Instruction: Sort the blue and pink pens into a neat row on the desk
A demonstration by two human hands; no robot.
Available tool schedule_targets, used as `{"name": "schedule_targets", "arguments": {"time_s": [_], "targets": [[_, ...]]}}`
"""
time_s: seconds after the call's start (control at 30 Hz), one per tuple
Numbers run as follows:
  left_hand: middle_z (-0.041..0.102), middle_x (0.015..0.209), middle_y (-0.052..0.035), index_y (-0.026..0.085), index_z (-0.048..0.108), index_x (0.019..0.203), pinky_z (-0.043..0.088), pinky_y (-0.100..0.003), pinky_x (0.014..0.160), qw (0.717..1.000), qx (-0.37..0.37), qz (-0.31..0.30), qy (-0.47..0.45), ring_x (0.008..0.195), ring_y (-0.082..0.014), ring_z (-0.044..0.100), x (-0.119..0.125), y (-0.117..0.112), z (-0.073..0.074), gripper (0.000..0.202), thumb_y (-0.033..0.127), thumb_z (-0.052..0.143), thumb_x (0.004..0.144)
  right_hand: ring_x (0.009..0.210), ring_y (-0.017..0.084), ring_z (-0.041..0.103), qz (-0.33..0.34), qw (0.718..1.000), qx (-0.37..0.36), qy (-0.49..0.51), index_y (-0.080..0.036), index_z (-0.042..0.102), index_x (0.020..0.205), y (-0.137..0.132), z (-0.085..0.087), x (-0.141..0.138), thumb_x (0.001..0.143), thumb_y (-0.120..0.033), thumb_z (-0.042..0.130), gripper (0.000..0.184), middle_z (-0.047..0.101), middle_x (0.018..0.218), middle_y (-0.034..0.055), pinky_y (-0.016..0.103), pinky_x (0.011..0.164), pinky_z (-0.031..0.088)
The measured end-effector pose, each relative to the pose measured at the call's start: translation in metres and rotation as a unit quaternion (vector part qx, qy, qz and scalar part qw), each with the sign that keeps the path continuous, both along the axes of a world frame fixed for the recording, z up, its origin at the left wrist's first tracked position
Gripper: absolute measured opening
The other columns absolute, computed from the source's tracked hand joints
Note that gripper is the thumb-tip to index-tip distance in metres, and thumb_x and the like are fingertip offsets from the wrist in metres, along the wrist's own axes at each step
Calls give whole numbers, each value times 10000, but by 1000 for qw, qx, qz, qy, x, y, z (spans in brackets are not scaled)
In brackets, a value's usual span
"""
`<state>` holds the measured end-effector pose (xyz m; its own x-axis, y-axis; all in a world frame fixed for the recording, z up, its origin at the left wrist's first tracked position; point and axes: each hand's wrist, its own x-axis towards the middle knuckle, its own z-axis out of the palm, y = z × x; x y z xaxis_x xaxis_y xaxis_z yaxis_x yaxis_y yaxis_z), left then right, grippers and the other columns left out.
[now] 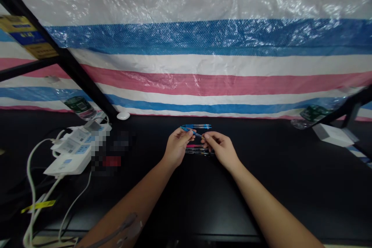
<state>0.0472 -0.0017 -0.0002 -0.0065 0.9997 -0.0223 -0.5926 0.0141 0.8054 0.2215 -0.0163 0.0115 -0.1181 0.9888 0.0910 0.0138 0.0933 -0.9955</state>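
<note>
My left hand (178, 145) is closed around the blue end of a pen (197, 134), which slants down to the right. At the pen's other end, the fingertips of my right hand (220, 148) are pinched together on its tip. Just beyond my hands lie blue pens (200, 126), side by side on the black table (209, 201). Under and between my hands lie a pink-red pen (193, 146) and darker pens (197, 152), partly covered by my right hand.
On the left stands a white power strip (69, 162) with plugs and white cables (30, 174). A white rounded object (123, 116) lies near the back edge. Clear plastic bottles with green labels (78, 104) stand at both sides. A white box (334, 135) sits at the right, by a black frame.
</note>
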Motion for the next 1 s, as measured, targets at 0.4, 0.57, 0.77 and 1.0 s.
{"name": "schedule_targets", "arguments": {"time_s": [0.4, 0.57, 0.77, 1.0], "targets": [[744, 961, -53, 161, 772, 929, 526, -308, 898, 995, 47, -60, 63, 912, -167, 680, 3, -8, 1, 190, 246, 835, 772, 924, 233, 689, -4, 965, 184, -186, -234, 713, 1174, -6, -3, -2, 951, -366, 645, 268, 732, 1062, 85, 361, 831, 550], [744, 956, -58, 166, 720, 925, 556, -312, 868, 999, 44, -6, 24, 900, -166, 698, 1, -4, 3, 203, 341, 779, 842, 1044, 263, 714, -14, 961, 189, -201, -228, 755, 1122, -6, -4, 1, 981, -348, 594, 245, 765, 1124, 92, 400, 929, 553], [747, 830, -63, 166, 606, 881, 579, -306, 753, 999, 18, 20, 22, 765, -165, 722, -3, 2, 2, 345, 498, 700, 885, 1025, 260, 725, -18, 965, 161, -208, -228, 777, 1078, -5, -6, 1, 976, -359, 598, 244, 778, 1096, 83, 405, 929, 560], [763, 837, -92, 161, 580, 868, 585, -295, 725, 998, 2, 34, 49, 778, -175, 738, -4, 3, 5, 385, 536, 652, 908, 1036, 266, 723, -24, 968, 145, -204, -228, 781, 1076, -4, -10, 2, 967, -381, 608, 255, 778, 1108, 83, 414, 947, 553]]}}
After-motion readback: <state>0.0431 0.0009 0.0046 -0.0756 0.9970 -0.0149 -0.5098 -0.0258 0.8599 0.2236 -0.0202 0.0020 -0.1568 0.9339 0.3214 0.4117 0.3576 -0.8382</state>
